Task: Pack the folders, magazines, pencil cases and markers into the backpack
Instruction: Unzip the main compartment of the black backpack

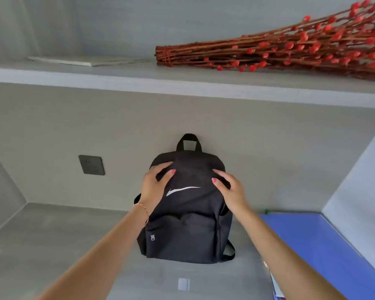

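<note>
Backpack [186, 213], black with a white swoosh, stands upright at the back edge of the table [52, 245], leaning against the wall, its zips closed. Your left hand [155, 184] rests on its upper left side, fingers spread and curled over the fabric. Your right hand [231, 188] does the same on the upper right. A blue folder [325, 245] lies toward the table's right edge. Above, a shelf [182, 83] carries red-budded twigs [290, 50] and a flat booklet [89, 61]. A dark socket [91, 165] sits on the wall.
</note>
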